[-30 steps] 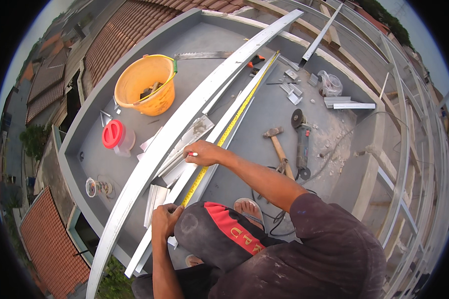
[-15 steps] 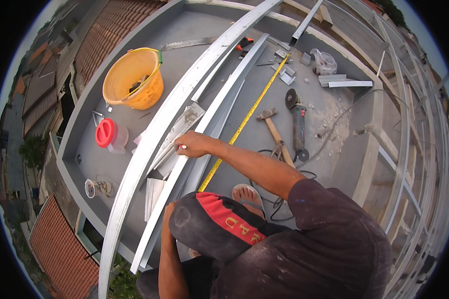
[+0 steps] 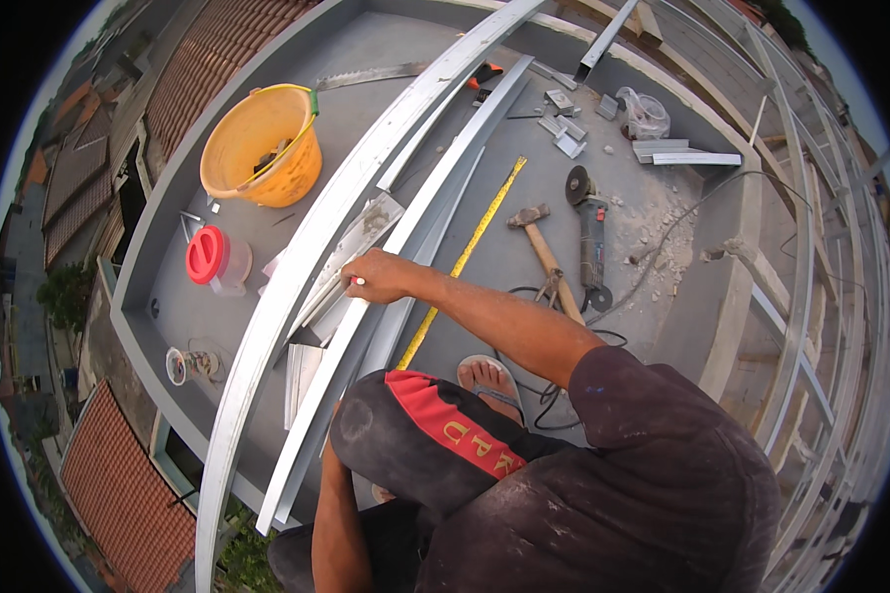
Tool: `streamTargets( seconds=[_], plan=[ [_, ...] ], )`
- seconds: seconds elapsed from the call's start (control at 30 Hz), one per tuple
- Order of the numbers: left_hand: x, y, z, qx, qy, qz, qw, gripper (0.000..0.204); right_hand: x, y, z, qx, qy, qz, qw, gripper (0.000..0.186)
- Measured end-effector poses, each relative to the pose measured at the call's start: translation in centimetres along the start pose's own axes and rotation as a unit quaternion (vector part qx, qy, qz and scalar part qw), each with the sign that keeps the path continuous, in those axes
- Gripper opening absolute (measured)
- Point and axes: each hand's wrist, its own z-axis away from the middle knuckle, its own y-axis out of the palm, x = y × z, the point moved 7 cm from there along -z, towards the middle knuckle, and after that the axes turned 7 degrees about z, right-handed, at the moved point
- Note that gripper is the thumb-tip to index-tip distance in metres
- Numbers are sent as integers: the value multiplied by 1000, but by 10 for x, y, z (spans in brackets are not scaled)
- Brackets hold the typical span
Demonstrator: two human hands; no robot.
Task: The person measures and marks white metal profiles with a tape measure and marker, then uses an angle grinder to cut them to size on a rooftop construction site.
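My right hand point(image 3: 378, 276) is closed round a slim pen point(image 3: 357, 282), whose pale end pokes out of the fist. That hand rests on a long silver metal channel point(image 3: 443, 176), which slants away from me. The yellow blade of a tape measure point(image 3: 470, 249) stretches along the floor just right of the channel; its case is out of sight near my knee. My left forearm point(image 3: 338, 514) rises beside the near end of the channel, and my left hand's fingers are hidden behind the knee.
A longer metal channel point(image 3: 297, 262) arches across on the left. Beyond it stand an orange bucket point(image 3: 287, 183) and a red-lidded jug point(image 3: 208, 255). To the right lie a hammer point(image 3: 549, 259), an angle grinder point(image 3: 591, 242) with its cord, rubble point(image 3: 667, 232) and metal offcuts point(image 3: 564, 133).
The far end of the tape blade has drawn back toward me, away from the offcuts. My right hand stays on the channel with the pen.
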Motion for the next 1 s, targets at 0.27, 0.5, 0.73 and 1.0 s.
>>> streamTargets(
  seconds=[0.27, 0.5, 0.73, 1.0],
  plan=[
    [-4, 10, -2, 6, 20, -9, 1000, 34, 5, -6, 8, -7, -7, 29, 1000, 28],
    [2, 32, -2, -30, 45, -52, 997, 34, 1, -8, 6, -12, -5, 15, 1000, 24],
    [2, 64, 0, -212, 158, -151, 953, 33, 28, -18, 17, -78, -95, 3, 992, 25],
    [-46, 26, -6, -220, 207, -144, 942, 26, 32, -15, 20, -183, -131, 23, 974, 21]
  ],
)
